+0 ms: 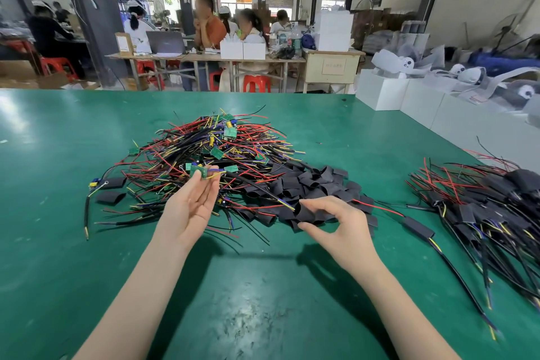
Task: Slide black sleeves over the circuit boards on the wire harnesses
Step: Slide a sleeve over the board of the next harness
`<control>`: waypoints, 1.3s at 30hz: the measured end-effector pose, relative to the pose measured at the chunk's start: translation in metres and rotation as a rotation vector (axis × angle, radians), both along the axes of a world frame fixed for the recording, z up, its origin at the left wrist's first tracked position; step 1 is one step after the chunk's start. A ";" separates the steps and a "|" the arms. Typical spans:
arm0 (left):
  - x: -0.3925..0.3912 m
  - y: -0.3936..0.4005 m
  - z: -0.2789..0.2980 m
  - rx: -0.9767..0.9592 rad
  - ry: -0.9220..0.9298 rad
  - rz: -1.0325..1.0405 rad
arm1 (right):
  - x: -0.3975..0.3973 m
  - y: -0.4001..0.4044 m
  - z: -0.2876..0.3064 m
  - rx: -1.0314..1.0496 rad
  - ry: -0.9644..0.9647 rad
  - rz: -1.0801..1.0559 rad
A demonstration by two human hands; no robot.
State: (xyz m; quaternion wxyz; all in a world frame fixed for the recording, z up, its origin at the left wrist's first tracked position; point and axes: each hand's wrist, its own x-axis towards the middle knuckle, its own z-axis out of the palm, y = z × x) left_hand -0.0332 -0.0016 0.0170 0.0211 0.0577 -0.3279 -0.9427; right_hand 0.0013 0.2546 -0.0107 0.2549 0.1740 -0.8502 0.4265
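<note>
Left hand: your left hand point(191, 207) is raised palm-up, thumb and fingertips pinching something small.
Right hand: your right hand point(336, 223) hovers palm-down, fingers curved, thumb apart from forefinger.

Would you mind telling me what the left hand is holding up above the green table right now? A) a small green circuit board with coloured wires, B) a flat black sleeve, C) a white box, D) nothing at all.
A: the left hand pinches a small green circuit board with coloured wires trailing from it, while the right hand reaches into the pile of flat black sleeves.
</note>
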 end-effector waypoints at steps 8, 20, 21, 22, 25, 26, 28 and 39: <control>0.001 0.005 -0.010 -0.195 0.025 0.043 | 0.001 0.000 -0.001 0.066 0.019 -0.054; 0.009 0.017 -0.013 -0.379 0.082 -0.056 | 0.000 0.012 0.002 0.301 0.093 -0.274; 0.009 0.017 -0.013 -0.378 0.085 -0.068 | 0.000 0.013 0.002 0.294 0.081 -0.262; 0.010 0.017 -0.012 -0.372 0.087 -0.081 | 0.000 0.014 0.002 0.296 0.069 -0.255; 0.010 0.016 -0.012 -0.335 0.096 -0.131 | 0.000 0.016 0.004 0.298 0.030 -0.237; 0.010 0.016 -0.012 -0.330 0.101 -0.152 | 0.000 0.016 0.005 0.294 0.010 -0.235; 0.009 0.016 -0.013 -0.348 0.110 -0.192 | -0.001 0.017 0.006 0.281 -0.024 -0.233; 0.007 0.019 -0.013 -0.435 -0.057 -0.214 | 0.000 0.023 0.008 0.341 0.006 -0.262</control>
